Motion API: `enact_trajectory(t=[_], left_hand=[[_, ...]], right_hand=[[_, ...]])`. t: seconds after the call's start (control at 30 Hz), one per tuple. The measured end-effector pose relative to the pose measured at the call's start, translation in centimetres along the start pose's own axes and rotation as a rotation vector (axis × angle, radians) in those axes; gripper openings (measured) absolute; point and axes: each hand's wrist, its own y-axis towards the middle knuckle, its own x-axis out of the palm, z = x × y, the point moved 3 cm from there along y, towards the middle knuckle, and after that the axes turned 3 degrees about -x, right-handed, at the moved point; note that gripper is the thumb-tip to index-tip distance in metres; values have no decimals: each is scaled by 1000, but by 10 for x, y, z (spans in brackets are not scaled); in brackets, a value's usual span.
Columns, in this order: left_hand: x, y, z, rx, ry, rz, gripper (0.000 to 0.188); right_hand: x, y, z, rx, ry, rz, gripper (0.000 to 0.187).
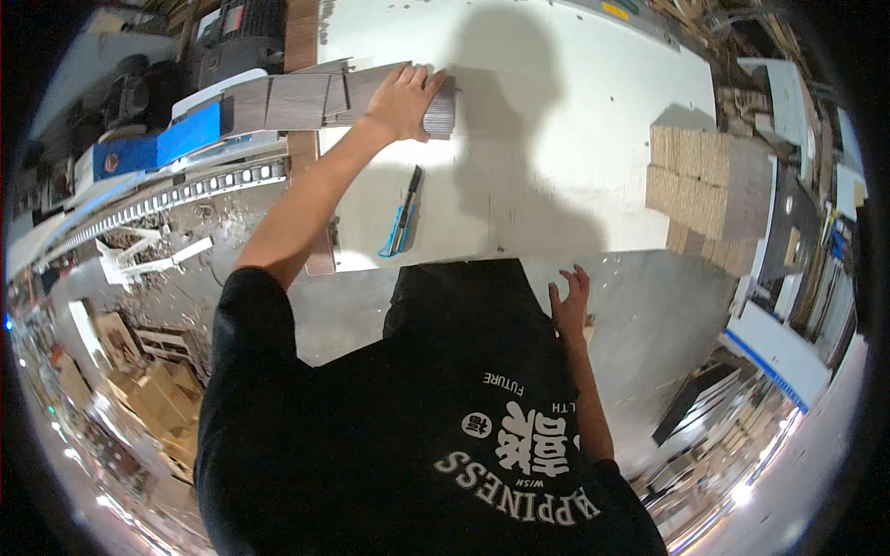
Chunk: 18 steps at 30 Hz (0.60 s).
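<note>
My left hand (pixel 404 100) lies across the right end of a stack of grey wood-grain boards (pixel 446 116), its fingers over the far edge and its thumb at the near side. More grey boards (pixel 298 100) reach leftward from it in an overlapping row. Below the hand, a utility knife (pixel 403 215) with a blue and black handle rests apart on the white table (pixel 556 208). Just off the table's near edge hangs my right hand (pixel 571 301), fingers apart and slightly bent, with nothing in it.
Stacked small boards (pixel 705 181) with tan cut ends stand at the table's right end. A machine bed with blue strips (pixel 190 136) adjoins the left side, beside a dark motor (pixel 246 37). Cardboard boxes (pixel 158 398) lie on the floor at lower left, and white scraps (pixel 153 255) nearer the table.
</note>
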Motion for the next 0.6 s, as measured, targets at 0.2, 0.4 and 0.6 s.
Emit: enact_trajectory(t=[0.2, 0.4, 0.6], left_hand=[[38, 18, 30, 49, -4, -21, 121], [50, 22, 120, 131, -44, -50, 134], [0, 1, 57, 104, -76, -8, 151]], right_hand=[[-4, 7, -23, -39, 104, -78, 47], [5, 33, -24, -115, -44, -105, 71], [17, 67, -9, -56, -126, -251, 100]])
